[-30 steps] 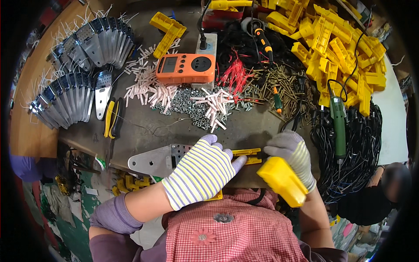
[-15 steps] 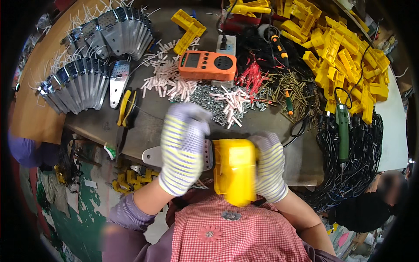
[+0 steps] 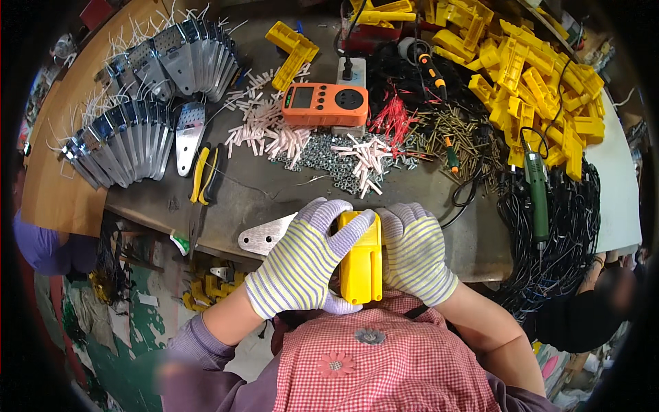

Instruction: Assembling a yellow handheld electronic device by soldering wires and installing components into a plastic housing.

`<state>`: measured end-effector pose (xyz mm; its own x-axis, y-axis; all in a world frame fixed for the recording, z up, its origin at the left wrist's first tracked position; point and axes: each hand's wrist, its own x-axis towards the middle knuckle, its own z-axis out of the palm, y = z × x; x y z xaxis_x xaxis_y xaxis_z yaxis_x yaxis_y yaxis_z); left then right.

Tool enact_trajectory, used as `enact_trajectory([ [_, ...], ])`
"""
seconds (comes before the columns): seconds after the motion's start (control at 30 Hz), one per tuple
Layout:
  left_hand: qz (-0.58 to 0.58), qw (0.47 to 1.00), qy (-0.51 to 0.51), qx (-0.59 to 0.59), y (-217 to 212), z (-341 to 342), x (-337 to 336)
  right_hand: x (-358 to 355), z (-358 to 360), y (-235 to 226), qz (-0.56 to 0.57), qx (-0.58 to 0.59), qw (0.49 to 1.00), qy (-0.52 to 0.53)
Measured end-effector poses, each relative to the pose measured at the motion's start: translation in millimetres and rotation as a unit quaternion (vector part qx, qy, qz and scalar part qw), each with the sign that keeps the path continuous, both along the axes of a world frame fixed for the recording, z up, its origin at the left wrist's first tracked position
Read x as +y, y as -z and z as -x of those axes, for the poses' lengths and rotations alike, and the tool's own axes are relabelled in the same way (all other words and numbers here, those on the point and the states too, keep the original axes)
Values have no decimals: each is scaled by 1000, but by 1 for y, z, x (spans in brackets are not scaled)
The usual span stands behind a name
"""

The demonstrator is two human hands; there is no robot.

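Observation:
A yellow plastic housing [image 3: 361,264] is held upright in front of my apron, at the table's near edge. My left hand [image 3: 302,257], in a striped knit glove, is closed round its left side, thumb across the upper part and fingers partly behind it. From under this hand a flat metal plate [image 3: 266,236] with holes and a rounded tip sticks out to the left; its other end is hidden, so whether it joins the housing cannot be told. My right hand [image 3: 417,253], gloved alike, is closed against the housing's right side with fingers bent; the fingertips are hidden.
Beyond my hands lie metal nuts [image 3: 322,158], pale sleeves [image 3: 264,134], brass-coloured screws [image 3: 460,141] and an orange meter [image 3: 324,106]. Yellow-handled pliers [image 3: 203,175] and fanned metal plates [image 3: 123,141] are left. A green electric screwdriver [image 3: 538,199], black cables [image 3: 559,237] and yellow housings [image 3: 542,82] are right.
My left hand has come down from above the plate and now grips the housing. The housing has turned and shifted slightly left. My right hand stays at its right side.

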<state>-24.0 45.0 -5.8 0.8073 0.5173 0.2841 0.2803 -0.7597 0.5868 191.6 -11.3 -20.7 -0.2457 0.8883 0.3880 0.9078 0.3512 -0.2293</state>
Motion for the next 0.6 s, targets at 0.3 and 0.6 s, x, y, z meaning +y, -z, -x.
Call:
enact_trajectory([
  [0.3, -8, 999, 8, 50, 1, 3, 3, -4, 14, -1, -4, -108, 993, 49],
  [0.6, -47, 996, -7, 72, -3, 0, 1, 51, -58, -40, 414, 183, 891, -43],
])
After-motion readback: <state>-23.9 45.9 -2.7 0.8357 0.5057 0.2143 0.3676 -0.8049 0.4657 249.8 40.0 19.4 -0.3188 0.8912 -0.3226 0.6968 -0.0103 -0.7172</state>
